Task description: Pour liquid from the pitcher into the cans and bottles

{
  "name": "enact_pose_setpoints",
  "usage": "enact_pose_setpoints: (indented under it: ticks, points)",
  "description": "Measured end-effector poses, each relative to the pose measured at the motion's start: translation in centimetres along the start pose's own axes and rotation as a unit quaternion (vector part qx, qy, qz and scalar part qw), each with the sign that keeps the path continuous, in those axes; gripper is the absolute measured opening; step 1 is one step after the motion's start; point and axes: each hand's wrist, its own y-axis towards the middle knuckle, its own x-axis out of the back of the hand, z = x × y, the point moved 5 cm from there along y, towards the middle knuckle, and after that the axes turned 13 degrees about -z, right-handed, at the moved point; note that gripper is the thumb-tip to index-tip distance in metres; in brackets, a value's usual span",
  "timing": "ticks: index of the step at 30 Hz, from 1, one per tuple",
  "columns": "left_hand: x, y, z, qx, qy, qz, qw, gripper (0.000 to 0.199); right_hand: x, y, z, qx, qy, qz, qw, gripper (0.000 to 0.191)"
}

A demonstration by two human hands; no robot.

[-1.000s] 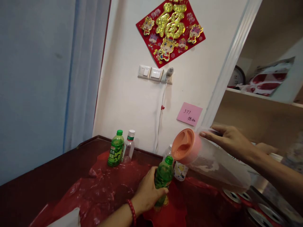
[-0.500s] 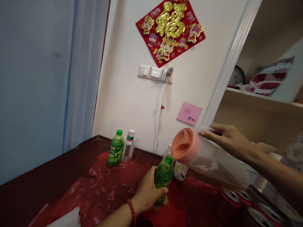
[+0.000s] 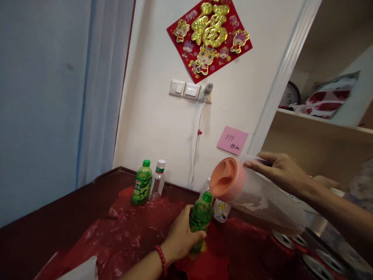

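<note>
My left hand (image 3: 182, 235), with a red bead bracelet at the wrist, is wrapped round a green plastic bottle (image 3: 202, 214) that stands near upright over a red mat (image 3: 214, 260). In my right hand (image 3: 279, 171) is the handle of a translucent plastic pitcher (image 3: 262, 206), tipped to the left. Its orange lid (image 3: 227, 179) points at the bottle's mouth, with the spout close above or against it; exact contact cannot be made out. Some liquid shows inside the pitcher. Behind the bottle, a clear bottle with a patterned label (image 3: 221, 210) is partly hidden.
Another green bottle (image 3: 142, 182) and a clear white-capped bottle (image 3: 158, 179) stand at the table's back edge. Crumpled red plastic (image 3: 131, 229) covers part of the dark table (image 3: 35, 229). Several red cans (image 3: 282, 241) stand at lower right. A white cord (image 3: 196, 155) hangs down the wall.
Almost nothing differs. Both hands keep their holds, the pitcher stays tipped at the bottle, and the whole view has shifted very slightly.
</note>
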Motion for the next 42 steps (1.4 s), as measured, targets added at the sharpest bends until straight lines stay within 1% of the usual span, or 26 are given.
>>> enact_pose_setpoints:
  ticks: [4,9,14,18,29,34,37,42]
  points:
    - [0.0,0.1,-0.01,-0.003,0.005,-0.001,1.0,0.051,0.05,0.06,0.1,0.013,0.011,-0.004,1.0,0.07]
    - [-0.04,0.14,0.04,-0.001,0.012,0.0,1.0,0.051,0.03,0.05,0.05,0.006,0.015,-0.002,1.0,0.071]
    - [0.02,0.14,-0.08,0.001,0.008,-0.001,1.0,0.05,0.28,-0.04,0.54,0.016,0.014,0.0,1.0,0.069]
    - [0.04,0.15,0.1,-0.003,0.006,-0.001,1.0,0.05,0.33,0.04,0.77,0.027,0.017,-0.003,0.999,0.07]
    - [0.04,0.13,0.04,0.003,0.013,-0.005,1.0,0.049,0.46,0.0,0.32,0.024,0.015,0.0,1.0,0.071]
    - [0.02,0.19,0.06,0.005,0.005,-0.004,1.0,0.049,0.59,-0.14,0.54,0.026,0.02,0.004,0.999,0.066]
    - [0.04,0.18,0.06,-0.005,0.006,-0.001,1.0,0.048,0.69,-0.24,0.81,0.03,0.034,0.004,0.999,0.064]
    - [0.04,0.16,0.13,-0.004,0.013,-0.003,1.0,0.049,0.85,-0.23,0.86,0.023,0.04,0.002,0.999,0.067]
